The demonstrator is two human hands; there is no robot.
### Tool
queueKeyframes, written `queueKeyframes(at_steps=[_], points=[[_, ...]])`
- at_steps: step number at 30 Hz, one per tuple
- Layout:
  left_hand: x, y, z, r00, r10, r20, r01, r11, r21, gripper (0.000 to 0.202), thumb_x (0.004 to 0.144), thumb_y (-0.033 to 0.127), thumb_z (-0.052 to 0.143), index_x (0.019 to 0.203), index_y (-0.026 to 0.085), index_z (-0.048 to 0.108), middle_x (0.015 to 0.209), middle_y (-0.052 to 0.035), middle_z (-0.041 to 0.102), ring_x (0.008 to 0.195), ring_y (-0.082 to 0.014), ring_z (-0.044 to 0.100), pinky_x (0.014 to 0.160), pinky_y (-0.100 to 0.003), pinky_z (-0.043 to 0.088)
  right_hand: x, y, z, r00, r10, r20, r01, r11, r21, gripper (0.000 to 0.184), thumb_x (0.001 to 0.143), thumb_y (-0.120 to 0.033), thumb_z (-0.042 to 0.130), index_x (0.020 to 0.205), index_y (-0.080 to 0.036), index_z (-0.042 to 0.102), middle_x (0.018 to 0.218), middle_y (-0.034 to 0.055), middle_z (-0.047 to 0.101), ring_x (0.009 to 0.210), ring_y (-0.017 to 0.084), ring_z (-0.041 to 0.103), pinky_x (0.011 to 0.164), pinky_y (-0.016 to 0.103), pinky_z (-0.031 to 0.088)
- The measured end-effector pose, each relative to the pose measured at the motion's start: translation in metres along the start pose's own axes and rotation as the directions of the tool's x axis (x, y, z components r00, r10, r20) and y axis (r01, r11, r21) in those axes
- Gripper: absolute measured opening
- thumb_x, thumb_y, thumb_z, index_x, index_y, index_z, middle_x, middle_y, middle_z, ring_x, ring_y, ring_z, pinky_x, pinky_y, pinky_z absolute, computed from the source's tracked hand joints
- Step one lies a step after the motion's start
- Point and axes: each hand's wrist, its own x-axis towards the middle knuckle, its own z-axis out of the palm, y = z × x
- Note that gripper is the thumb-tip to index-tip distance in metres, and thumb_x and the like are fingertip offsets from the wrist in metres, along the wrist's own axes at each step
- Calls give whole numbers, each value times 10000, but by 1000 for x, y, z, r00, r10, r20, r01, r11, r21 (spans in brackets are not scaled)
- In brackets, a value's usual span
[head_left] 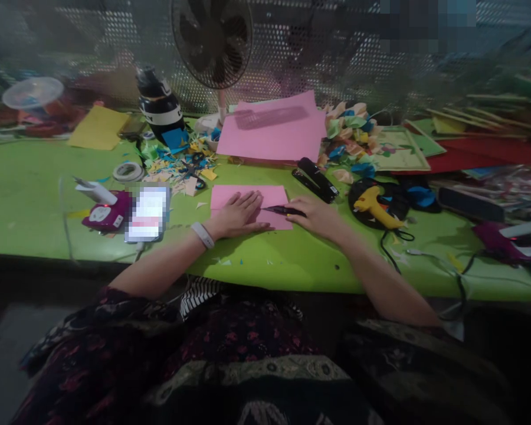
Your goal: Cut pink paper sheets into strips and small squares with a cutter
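A small pink sheet of paper (248, 192) lies on the green table in front of me, with a crease line across it. My left hand (243, 213) is spread flat on it, pressing it to the table. From the right, my right hand (316, 217) is closed round a slim black pointed tool (279, 209); its tip rests at the paper near my left fingers. Whether it is closed scissors or a knife I cannot tell, since my fingers hide its handle. A black stapler (316, 179) lies just beyond my right hand.
Larger pink sheets (269, 139) lie behind, before a fan (212, 41). Scissors (195, 168) sit among paper scraps at left, near a tape roll (128, 172), a phone (147, 213) and a bottle (161, 109). A yellow glue gun (376, 206) and cables are at right.
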Motion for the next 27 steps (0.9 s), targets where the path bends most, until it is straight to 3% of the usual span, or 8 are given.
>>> queueKeyframes(at_steps=[7,11,13,15,18,19,22,27], points=[[0,2,2,1000,-4,7,4,1000,-22,979,989,822,217,1697,146,188,1769,-151,176,1650,-310,119,1328,-482,39,5,-11,2,999,-21,36,21,1000,-8,381,1048,-376,528,1357,-258,718,1239,125,706,1131,295,656,980,457,538],[1,5,-9,999,-11,44,14,998,-55,898,1026,743,288,1693,148,204,1774,-151,156,1651,-308,112,1328,-493,61,3,-9,-1,999,-4,34,4,1000,-5,390,1051,-392,524,1362,-250,713,1237,127,701,1125,294,659,963,444,542],[0,0,-20,1000,-4,16,5,997,-75,746,1069,624,310,1673,186,292,1764,-130,229,1639,-310,179,1319,-502,133,2,-5,-1,1000,13,25,-13,1000,-8,388,1051,-388,522,1357,-245,715,1221,124,701,1110,290,663,952,437,548],[-3,-13,-32,997,-35,-72,29,996,-83,575,1089,463,336,1594,219,461,1701,-118,394,1574,-314,345,1279,-501,262,1,0,-1,1000,22,18,-22,1000,-9,378,1047,-393,528,1343,-260,723,1212,116,705,1101,289,667,946,439,554],[-7,-36,-44,973,-172,-157,161,984,-81,412,1012,302,467,1302,162,723,1370,-162,676,1297,-314,617,1131,-453,465,0,5,0,1000,20,10,-20,1000,-18,363,1039,-401,539,1321,-284,736,1197,109,715,1104,294,669,957,460,558],[-8,-43,-45,965,-200,-169,189,979,-77,371,979,281,511,1232,158,752,1250,-157,709,1207,-304,655,1083,-440,502,0,6,0,1000,17,14,-16,1000,-24,363,1036,-401,542,1319,-284,737,1189,110,718,1099,296,671,958,467,561],[-8,-53,-45,966,-187,-177,166,978,-128,297,934,231,569,1137,164,775,1076,-134,712,1078,-274,680,994,-402,551,4,4,-1,999,-9,43,10,999,-41,372,1029,-388,548,1330,-273,732,1197,120,721,1102,301,672,968,485,567],[-6,-52,-45,963,-221,-151,186,959,-215,311,946,244,579,1161,120,764,1156,-171,679,985,-248,692,954,-397,568,19,-6,-1,997,-52,52,53,998,-22,388,1011,-332,571,1374,-287,703,1294,114,717,1178,309,658,999,514,565]])
